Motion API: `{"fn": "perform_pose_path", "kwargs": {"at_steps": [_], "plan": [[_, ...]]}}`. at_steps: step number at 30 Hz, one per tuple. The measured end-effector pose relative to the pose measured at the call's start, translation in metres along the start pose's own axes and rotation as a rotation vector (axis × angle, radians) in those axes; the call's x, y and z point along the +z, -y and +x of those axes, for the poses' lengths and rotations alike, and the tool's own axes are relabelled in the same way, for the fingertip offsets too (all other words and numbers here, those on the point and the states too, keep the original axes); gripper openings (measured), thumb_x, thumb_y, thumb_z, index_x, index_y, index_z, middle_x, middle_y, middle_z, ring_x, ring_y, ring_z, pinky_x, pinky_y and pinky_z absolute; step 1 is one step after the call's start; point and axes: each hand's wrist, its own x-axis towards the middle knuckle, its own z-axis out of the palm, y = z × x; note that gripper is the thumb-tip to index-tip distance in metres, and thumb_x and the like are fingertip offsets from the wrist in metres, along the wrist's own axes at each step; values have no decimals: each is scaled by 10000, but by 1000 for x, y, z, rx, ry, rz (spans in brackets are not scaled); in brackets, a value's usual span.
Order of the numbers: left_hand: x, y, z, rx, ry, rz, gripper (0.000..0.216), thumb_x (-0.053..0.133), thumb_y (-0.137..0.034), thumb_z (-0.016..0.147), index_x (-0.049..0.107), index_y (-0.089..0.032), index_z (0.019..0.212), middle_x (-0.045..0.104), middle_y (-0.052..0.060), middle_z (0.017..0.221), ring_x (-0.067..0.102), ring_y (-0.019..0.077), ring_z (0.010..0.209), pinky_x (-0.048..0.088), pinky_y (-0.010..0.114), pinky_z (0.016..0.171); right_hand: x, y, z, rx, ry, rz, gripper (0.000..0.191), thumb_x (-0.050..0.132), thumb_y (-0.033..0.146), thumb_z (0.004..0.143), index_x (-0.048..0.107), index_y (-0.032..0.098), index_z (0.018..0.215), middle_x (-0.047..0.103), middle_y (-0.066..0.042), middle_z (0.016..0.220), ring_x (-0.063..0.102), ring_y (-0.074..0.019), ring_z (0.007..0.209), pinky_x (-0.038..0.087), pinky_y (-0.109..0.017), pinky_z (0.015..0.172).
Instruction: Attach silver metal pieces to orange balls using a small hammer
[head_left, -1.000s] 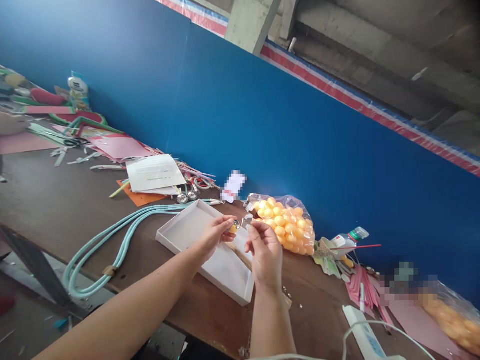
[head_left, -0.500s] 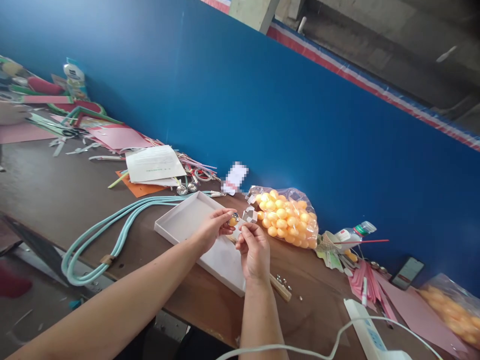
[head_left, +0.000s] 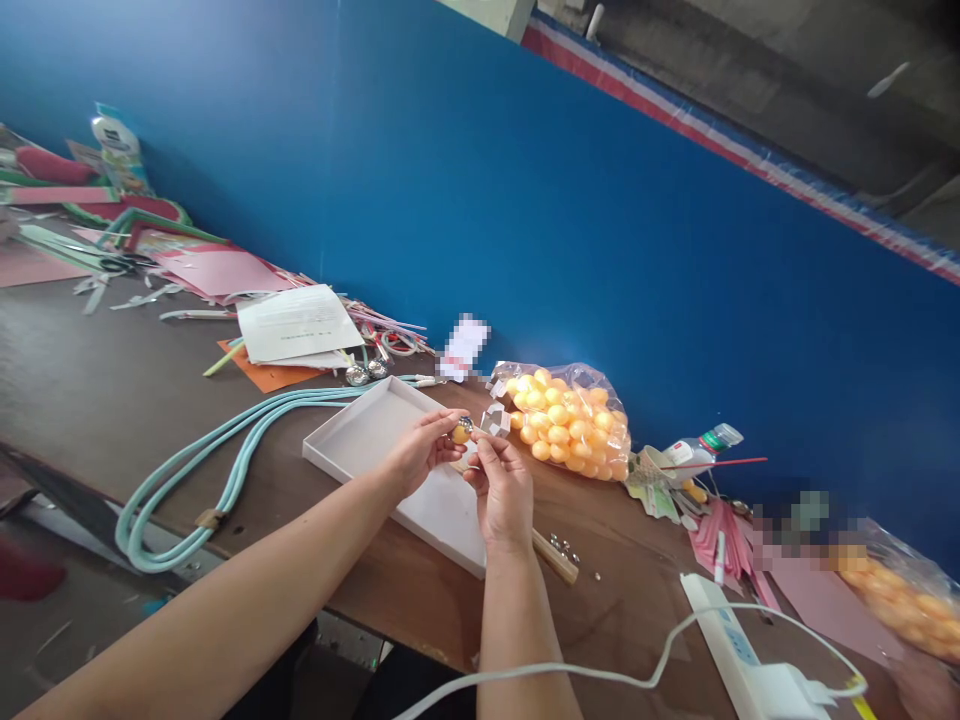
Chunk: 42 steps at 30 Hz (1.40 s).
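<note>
Above the white shallow box (head_left: pixel 352 432), my left hand (head_left: pixel 420 455) pinches a small yellow ball (head_left: pixel 460 435) with a shiny silver part (head_left: pixel 466 423) on its upper side. My right hand (head_left: pixel 504 490) is close beside it, thumb and forefinger pressed together at the ball's right side. What those right fingertips hold is too small to tell. A wooden stick (head_left: pixel 555 560) runs out from beneath my right hand onto the table, and several small silver beads (head_left: pixel 564 548) lie alongside it.
Light-blue cords (head_left: pixel 247 445) loop on the left. A bag of yellow-orange balls (head_left: pixel 570 425) stands against the blue wall (head_left: pixel 525 200). On the right are a plastic bottle (head_left: pixel 701 452), pink paper strips (head_left: pixel 727 540) and a power strip (head_left: pixel 720 630), whose white cable (head_left: pixel 585 672) crosses my right forearm.
The ball has turned, its yellow side now showing more between my hands. Both hands stay close together. The view has shifted slightly, and the phone on the right is now blurred out.
</note>
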Motion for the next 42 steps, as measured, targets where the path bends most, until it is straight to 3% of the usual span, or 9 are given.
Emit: {"fn": "perform_pose_path", "kwargs": {"at_steps": [8,15,21,31,42], "plan": [[-1,2,1,1,-14,12,280,616,-263,817,616,-103,1046,647,75,812,604,95,604,512,190,565,4,6,-5,-60,36,57,188,733,258,731,626,179,864,653,16,791,506,-32,508,466,-147,456],[0,3,0,13,6,45,328,672,-304,774,620,-111,1035,633,53,776,601,102,625,510,207,579,4,2,-5,-38,46,45,160,721,287,758,622,163,783,661,14,718,521,-38,489,461,-145,442],[7,0,-5,28,-1,92,382,719,-333,723,625,-115,1023,603,14,712,575,89,580,492,214,566,3,-4,-4,36,24,-5,224,746,297,722,644,164,870,693,-12,760,560,-56,518,478,-152,451],[10,-1,-6,64,4,163,403,741,-381,686,642,-129,985,634,25,782,594,101,643,505,259,656,3,-2,1,114,-19,61,279,779,299,660,608,184,849,667,18,679,494,-35,452,352,-109,362],[10,-1,-7,134,-4,248,383,718,-387,713,642,-135,991,621,16,752,600,106,629,506,257,642,3,-5,1,105,-10,95,262,764,284,673,584,191,838,642,33,687,451,-23,447,336,-115,379]]}}
